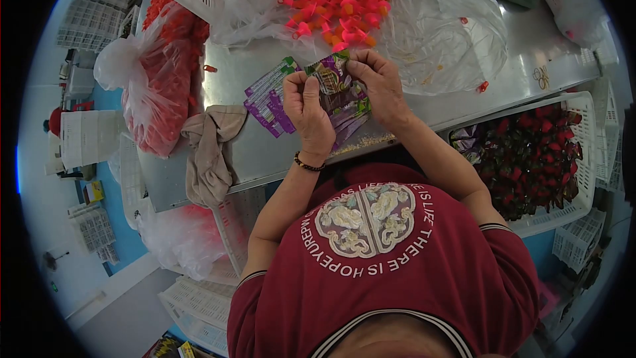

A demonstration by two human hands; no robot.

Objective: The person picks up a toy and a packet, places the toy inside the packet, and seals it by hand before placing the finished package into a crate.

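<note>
Over the table (258,159), the left hand (309,113) and right hand (383,89) are pinching a pouch (332,83) between fingers; a basket (587,116) is holding dark-red packs (527,162), a bag (122,66) red pieces (162,79).

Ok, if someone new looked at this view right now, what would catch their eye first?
Most likely the heap of small neon pink-and-orange pieces, on crumpled clear plastic sheeting at the far side of the silver metal table. Next, the glossy purple-and-green packet between the bare left hand and bare right hand, just below the heap in view. Then the white plastic basket at the right, holding many dark-and-red pieces.
</note>
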